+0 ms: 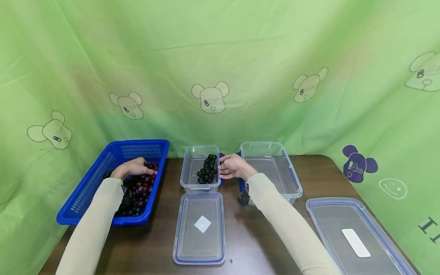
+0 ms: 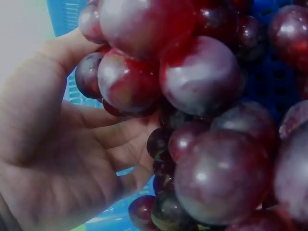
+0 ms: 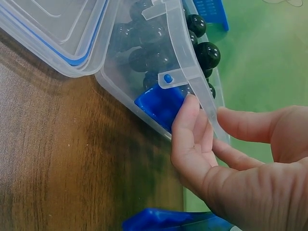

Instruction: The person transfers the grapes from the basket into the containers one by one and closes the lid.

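One basket [image 1: 91, 191] (plus two containers [image 1: 192, 168] [image 1: 271, 172])

I have a light green printed curtain [image 1: 213, 46] hanging across the far side and coming round on the left and right, its surface softly creased. Outlined cartoon bear heads [image 1: 213, 105] run across it in a loose row, the rightmost one cut off at the edge of my head view. Lower on the right I make out a solid purple bear head [image 1: 359, 168], a pale outlined smiley face [image 1: 393, 189] and dark lettering [image 1: 427, 224] running out of view. The cloth deepens in tone towards the bench [image 1: 247, 248], a brown wood-grain top with a rounded far right corner. Pale light leaves a soft sheen on its near middle.
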`<state>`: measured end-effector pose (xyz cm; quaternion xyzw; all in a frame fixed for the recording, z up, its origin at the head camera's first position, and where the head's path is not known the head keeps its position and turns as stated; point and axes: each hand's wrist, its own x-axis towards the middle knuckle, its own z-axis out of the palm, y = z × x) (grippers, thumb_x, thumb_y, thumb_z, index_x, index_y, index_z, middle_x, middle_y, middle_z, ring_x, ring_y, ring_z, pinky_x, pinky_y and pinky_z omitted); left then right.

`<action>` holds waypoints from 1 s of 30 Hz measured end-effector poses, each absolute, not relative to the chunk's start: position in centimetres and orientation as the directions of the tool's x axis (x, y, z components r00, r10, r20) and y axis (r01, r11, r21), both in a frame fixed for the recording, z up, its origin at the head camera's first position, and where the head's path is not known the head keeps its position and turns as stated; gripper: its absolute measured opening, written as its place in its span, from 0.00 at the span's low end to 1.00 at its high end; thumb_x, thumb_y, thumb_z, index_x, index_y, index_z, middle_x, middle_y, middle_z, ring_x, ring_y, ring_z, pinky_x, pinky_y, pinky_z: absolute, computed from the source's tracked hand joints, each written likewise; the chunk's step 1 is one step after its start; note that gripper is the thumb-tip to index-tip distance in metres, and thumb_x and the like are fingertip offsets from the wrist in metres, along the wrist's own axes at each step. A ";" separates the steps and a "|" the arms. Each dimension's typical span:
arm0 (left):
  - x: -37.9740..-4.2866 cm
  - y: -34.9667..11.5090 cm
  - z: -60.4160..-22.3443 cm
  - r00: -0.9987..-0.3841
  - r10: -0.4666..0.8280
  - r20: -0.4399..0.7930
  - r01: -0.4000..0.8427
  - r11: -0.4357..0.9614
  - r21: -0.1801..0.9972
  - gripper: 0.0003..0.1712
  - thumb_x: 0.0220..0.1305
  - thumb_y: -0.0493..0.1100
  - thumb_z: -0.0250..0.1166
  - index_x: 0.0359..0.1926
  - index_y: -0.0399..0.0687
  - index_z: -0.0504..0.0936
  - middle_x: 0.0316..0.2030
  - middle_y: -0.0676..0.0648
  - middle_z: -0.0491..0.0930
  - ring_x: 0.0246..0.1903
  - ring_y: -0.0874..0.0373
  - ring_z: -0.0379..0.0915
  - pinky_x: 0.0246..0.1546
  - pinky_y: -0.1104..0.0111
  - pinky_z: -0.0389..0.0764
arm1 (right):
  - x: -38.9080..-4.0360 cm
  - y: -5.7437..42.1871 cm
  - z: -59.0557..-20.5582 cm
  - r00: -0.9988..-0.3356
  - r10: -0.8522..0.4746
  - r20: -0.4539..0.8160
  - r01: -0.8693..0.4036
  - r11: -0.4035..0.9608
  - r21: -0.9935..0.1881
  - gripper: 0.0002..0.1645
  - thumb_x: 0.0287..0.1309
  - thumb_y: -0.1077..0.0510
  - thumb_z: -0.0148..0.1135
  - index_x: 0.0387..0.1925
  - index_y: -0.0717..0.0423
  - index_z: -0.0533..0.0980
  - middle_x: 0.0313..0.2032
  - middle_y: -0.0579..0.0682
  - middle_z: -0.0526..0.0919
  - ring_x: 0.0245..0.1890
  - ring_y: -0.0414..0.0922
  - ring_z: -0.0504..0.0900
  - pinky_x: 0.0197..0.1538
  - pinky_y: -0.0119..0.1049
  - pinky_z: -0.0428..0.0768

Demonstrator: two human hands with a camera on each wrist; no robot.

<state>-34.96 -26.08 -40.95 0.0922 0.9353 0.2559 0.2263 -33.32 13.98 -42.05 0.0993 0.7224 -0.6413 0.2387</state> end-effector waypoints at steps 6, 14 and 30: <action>-35.0 -26.5 -40.9 -0.887 0.302 -0.350 0.059 0.826 0.561 0.33 0.63 0.60 0.73 0.16 0.58 0.60 0.15 0.60 0.54 0.17 0.65 0.47 0.22 0.70 0.55 | -33.3 14.1 -41.7 -0.866 -0.172 -0.470 0.449 0.148 -0.881 0.33 0.69 0.75 0.54 0.73 0.61 0.65 0.38 0.52 0.77 0.34 0.44 0.80 0.40 0.34 0.88; -34.5 -26.8 -40.8 -0.917 0.309 -0.253 0.078 0.760 0.645 0.27 0.61 0.57 0.76 0.27 0.48 0.68 0.15 0.59 0.57 0.16 0.65 0.52 0.22 0.71 0.61 | -33.3 14.1 -42.0 -0.865 -0.167 -0.473 0.451 0.151 -0.879 0.33 0.68 0.75 0.55 0.73 0.62 0.66 0.38 0.52 0.77 0.35 0.44 0.80 0.45 0.37 0.88; -34.1 -27.5 -40.1 -0.973 0.158 -0.169 -0.046 0.584 0.811 0.64 0.64 0.55 0.75 0.82 0.29 0.45 0.82 0.29 0.49 0.73 0.37 0.65 0.72 0.43 0.72 | -33.1 14.0 -42.2 -0.876 -0.155 -0.457 0.437 0.149 -0.887 0.32 0.67 0.76 0.54 0.71 0.62 0.67 0.38 0.52 0.77 0.35 0.46 0.81 0.42 0.36 0.88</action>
